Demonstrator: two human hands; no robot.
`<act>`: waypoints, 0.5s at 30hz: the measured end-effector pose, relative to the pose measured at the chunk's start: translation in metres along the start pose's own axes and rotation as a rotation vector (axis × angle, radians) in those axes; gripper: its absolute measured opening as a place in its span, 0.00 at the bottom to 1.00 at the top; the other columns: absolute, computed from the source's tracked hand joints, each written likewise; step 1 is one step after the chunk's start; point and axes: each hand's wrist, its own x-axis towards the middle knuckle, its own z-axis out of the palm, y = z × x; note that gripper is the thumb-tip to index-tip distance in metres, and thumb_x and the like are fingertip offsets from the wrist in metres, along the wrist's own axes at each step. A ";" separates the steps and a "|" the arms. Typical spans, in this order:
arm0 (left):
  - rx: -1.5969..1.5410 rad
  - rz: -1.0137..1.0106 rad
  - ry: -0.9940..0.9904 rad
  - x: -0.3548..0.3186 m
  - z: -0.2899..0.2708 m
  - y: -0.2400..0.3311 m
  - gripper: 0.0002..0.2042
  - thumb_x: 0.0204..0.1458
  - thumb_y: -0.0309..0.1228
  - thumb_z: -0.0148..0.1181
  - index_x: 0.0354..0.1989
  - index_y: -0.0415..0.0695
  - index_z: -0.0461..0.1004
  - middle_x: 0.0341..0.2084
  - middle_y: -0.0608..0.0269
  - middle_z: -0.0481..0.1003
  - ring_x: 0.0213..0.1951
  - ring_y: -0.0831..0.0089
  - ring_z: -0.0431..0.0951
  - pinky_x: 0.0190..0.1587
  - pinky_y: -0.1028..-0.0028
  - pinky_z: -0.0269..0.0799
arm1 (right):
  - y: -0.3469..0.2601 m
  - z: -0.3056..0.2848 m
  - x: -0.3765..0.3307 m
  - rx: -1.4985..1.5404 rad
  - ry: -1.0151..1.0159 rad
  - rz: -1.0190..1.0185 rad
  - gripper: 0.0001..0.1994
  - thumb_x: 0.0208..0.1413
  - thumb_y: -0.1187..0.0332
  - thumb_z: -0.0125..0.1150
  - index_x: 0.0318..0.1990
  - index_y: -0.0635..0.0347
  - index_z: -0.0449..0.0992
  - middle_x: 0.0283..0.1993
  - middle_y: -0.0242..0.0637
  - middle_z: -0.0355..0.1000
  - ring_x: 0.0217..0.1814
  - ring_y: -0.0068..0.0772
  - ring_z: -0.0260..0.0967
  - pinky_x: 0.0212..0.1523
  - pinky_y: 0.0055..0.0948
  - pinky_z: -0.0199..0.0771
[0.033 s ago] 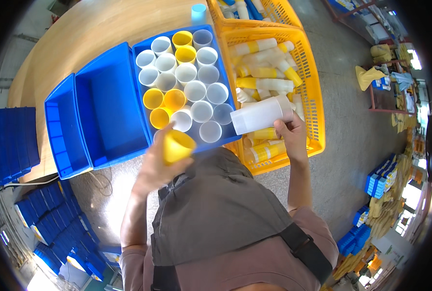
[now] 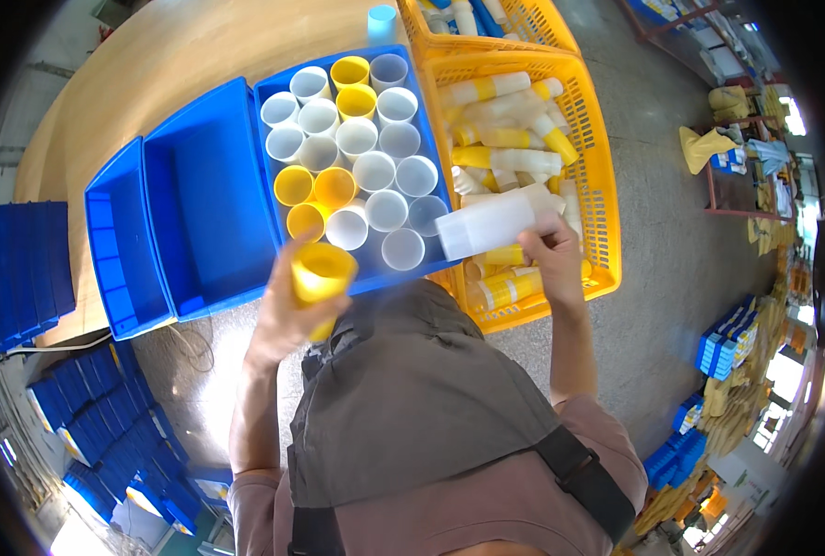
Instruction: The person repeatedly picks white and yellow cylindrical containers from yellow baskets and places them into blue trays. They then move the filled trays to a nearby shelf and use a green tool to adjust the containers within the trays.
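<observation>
My left hand (image 2: 287,313) is closed around a yellow cup (image 2: 323,274), its round mouth facing up, at the near edge of a blue bin (image 2: 262,93). Inside that bin, several white cups (image 2: 387,211) and yellow cups (image 2: 336,187) stand upright in rows with their mouths up. In my right hand (image 2: 555,258), fingers and thumb pinch the right end of a translucent white cup (image 2: 487,222). That cup lies nearly sideways over a yellow basket (image 2: 605,213) and is a little blurred. White and yellow tubular pieces (image 2: 514,162) are heaped in the basket.
Two further blue bins, a large one (image 2: 213,204) and a narrower one (image 2: 127,250), sit left on the wooden table (image 2: 190,46). A light-blue cup (image 2: 381,26) stands beyond the filled bin. Another yellow basket (image 2: 538,23) is behind. Stacked blue bins (image 2: 107,408) stand lower left.
My left hand has drawn the yellow cup left and slightly toward me, with its mouth turned more upward. The white cup in my right hand has shifted slightly left.
</observation>
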 end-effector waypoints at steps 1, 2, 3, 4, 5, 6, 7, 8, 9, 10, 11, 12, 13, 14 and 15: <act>-0.221 0.005 0.080 -0.002 -0.009 -0.014 0.42 0.46 0.20 0.68 0.70 0.43 0.51 0.53 0.56 0.71 0.55 0.64 0.73 0.58 0.63 0.71 | 0.005 0.002 0.002 -0.038 0.029 0.071 0.04 0.54 0.74 0.67 0.34 0.60 0.76 0.27 0.24 0.70 0.27 0.11 0.64 0.28 0.18 0.66; -0.362 0.056 0.116 0.000 -0.010 -0.031 0.43 0.45 0.19 0.68 0.70 0.44 0.51 0.54 0.56 0.71 0.55 0.64 0.73 0.59 0.63 0.71 | 0.014 0.007 0.002 -0.010 -0.065 0.072 0.05 0.53 0.74 0.68 0.35 0.61 0.76 0.28 0.24 0.71 0.28 0.12 0.64 0.29 0.18 0.66; -0.496 0.084 0.165 0.003 -0.007 -0.048 0.43 0.45 0.17 0.68 0.70 0.45 0.52 0.54 0.56 0.70 0.56 0.64 0.73 0.59 0.63 0.70 | 0.024 0.017 0.001 -0.017 -0.107 0.130 0.06 0.52 0.74 0.69 0.35 0.61 0.77 0.28 0.24 0.72 0.29 0.12 0.65 0.30 0.18 0.67; -0.524 0.108 0.189 0.007 -0.002 -0.065 0.43 0.45 0.18 0.69 0.70 0.45 0.53 0.54 0.55 0.71 0.56 0.64 0.73 0.60 0.63 0.70 | 0.033 0.025 0.003 -0.029 -0.228 0.214 0.07 0.51 0.74 0.70 0.36 0.61 0.77 0.29 0.24 0.73 0.29 0.12 0.66 0.31 0.18 0.67; -0.549 0.135 0.203 0.011 0.003 -0.080 0.42 0.45 0.18 0.70 0.69 0.45 0.54 0.53 0.55 0.71 0.56 0.64 0.73 0.60 0.63 0.70 | 0.044 0.036 0.003 0.027 -0.166 0.211 0.07 0.51 0.74 0.70 0.36 0.61 0.77 0.30 0.25 0.73 0.30 0.12 0.67 0.32 0.18 0.68; -0.383 0.166 0.233 0.013 0.003 -0.093 0.41 0.43 0.19 0.73 0.67 0.45 0.57 0.53 0.55 0.71 0.56 0.64 0.73 0.60 0.63 0.70 | 0.051 0.041 0.005 0.077 -0.183 0.239 0.08 0.50 0.74 0.71 0.36 0.62 0.78 0.31 0.25 0.74 0.31 0.12 0.68 0.33 0.19 0.69; -0.201 0.230 0.291 0.017 0.006 -0.103 0.40 0.40 0.19 0.75 0.64 0.44 0.61 0.53 0.55 0.72 0.56 0.64 0.73 0.59 0.64 0.71 | 0.058 0.048 0.006 0.167 -0.250 0.230 0.09 0.50 0.74 0.71 0.37 0.62 0.78 0.32 0.25 0.75 0.32 0.13 0.69 0.34 0.19 0.69; -0.031 0.294 0.344 0.020 0.006 -0.110 0.39 0.38 0.18 0.75 0.62 0.44 0.63 0.52 0.54 0.72 0.56 0.62 0.73 0.60 0.64 0.70 | 0.063 0.052 0.007 0.055 -0.190 0.250 0.10 0.49 0.74 0.72 0.38 0.63 0.78 0.33 0.27 0.76 0.35 0.14 0.70 0.37 0.19 0.70; 0.145 0.355 0.384 0.024 0.008 -0.115 0.38 0.36 0.17 0.76 0.60 0.44 0.65 0.52 0.53 0.73 0.57 0.60 0.72 0.61 0.63 0.69 | 0.066 0.055 0.009 -0.025 -0.208 0.235 0.10 0.49 0.72 0.72 0.38 0.63 0.79 0.32 0.27 0.76 0.33 0.14 0.71 0.34 0.19 0.72; 0.560 0.482 0.435 0.023 0.009 -0.117 0.33 0.39 0.20 0.74 0.57 0.43 0.65 0.53 0.52 0.71 0.57 0.54 0.72 0.61 0.59 0.68 | 0.068 0.058 0.010 -0.076 -0.211 0.184 0.11 0.49 0.70 0.73 0.38 0.63 0.79 0.31 0.28 0.76 0.32 0.15 0.71 0.32 0.20 0.73; 0.683 0.626 0.385 0.025 0.007 -0.117 0.34 0.31 0.18 0.74 0.53 0.45 0.70 0.52 0.54 0.72 0.58 0.50 0.69 0.63 0.57 0.64 | 0.068 0.059 0.012 -0.171 -0.152 0.181 0.12 0.48 0.68 0.73 0.38 0.63 0.80 0.30 0.28 0.76 0.30 0.16 0.71 0.30 0.20 0.74; 0.767 0.603 0.352 0.023 0.005 -0.115 0.34 0.32 0.18 0.73 0.53 0.46 0.70 0.52 0.54 0.71 0.58 0.50 0.68 0.63 0.56 0.64 | 0.067 0.061 0.013 -0.163 -0.222 0.119 0.12 0.48 0.69 0.73 0.38 0.63 0.80 0.30 0.28 0.76 0.30 0.15 0.71 0.30 0.20 0.73; 0.839 0.620 0.322 0.023 0.004 -0.113 0.33 0.32 0.19 0.72 0.54 0.47 0.71 0.52 0.55 0.70 0.59 0.50 0.67 0.63 0.55 0.64 | 0.064 0.061 0.013 -0.203 -0.233 0.098 0.12 0.48 0.69 0.74 0.38 0.63 0.80 0.31 0.28 0.77 0.31 0.15 0.71 0.30 0.20 0.73; 0.865 0.528 0.298 0.022 0.002 -0.108 0.34 0.33 0.20 0.73 0.55 0.48 0.71 0.53 0.55 0.70 0.59 0.50 0.66 0.63 0.54 0.63 | 0.061 0.062 0.014 -0.220 -0.292 0.076 0.12 0.47 0.69 0.74 0.38 0.63 0.80 0.31 0.29 0.77 0.31 0.14 0.71 0.30 0.20 0.73; 0.888 0.471 0.265 0.020 0.000 -0.104 0.34 0.33 0.21 0.73 0.56 0.49 0.71 0.53 0.55 0.69 0.60 0.50 0.65 0.63 0.54 0.63 | 0.058 0.063 0.015 -0.266 -0.249 0.052 0.13 0.47 0.69 0.74 0.39 0.63 0.80 0.31 0.29 0.77 0.31 0.14 0.71 0.29 0.19 0.72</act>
